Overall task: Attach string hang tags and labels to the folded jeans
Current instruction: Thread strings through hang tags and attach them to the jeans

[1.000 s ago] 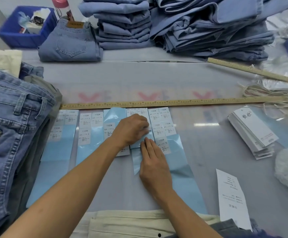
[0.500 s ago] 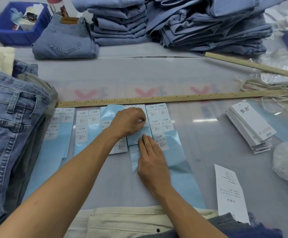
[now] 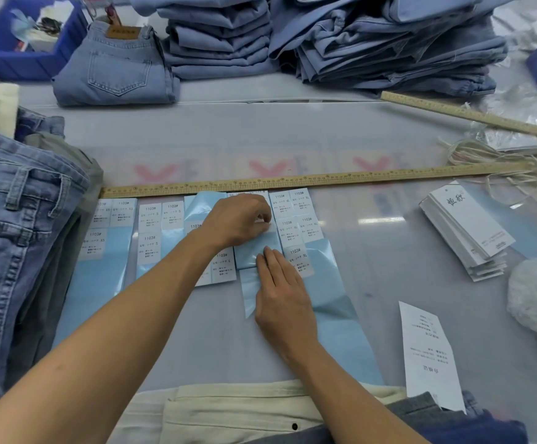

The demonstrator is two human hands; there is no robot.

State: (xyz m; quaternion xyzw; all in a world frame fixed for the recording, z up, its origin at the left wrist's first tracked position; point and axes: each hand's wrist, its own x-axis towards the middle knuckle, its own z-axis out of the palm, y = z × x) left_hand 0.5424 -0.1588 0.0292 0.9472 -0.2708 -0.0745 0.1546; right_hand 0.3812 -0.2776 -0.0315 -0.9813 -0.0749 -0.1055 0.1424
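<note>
Step in hand: peeling a size label off its backing, not tagging yet. Landmark is the long ruler (image 3: 292, 181). Label sheets (image 3: 296, 219) lie in a row just below it, on pale blue backing. Left hand (image 3: 238, 219) sits just under the ruler's middle, fingers curled, apparently pinching a label edge; the pinch itself is hidden behind the knuckles, so that's a guess. Right hand (image 3: 281, 294) lies below it, fingers straight, pressing the backing strip (image 3: 249, 290) flat. Hands nearly touch.

Next move needs a clean lift with the strip pinned, then a carry to a garment. Jeans (image 3: 116, 65) are stacked well above the ruler; more (image 3: 14, 225) sit at its left end, cut off by the frame. Hang tags (image 3: 467, 225) sit below its right end, strings (image 3: 484, 155) at that end. Label print is mostly too small to read.
</note>
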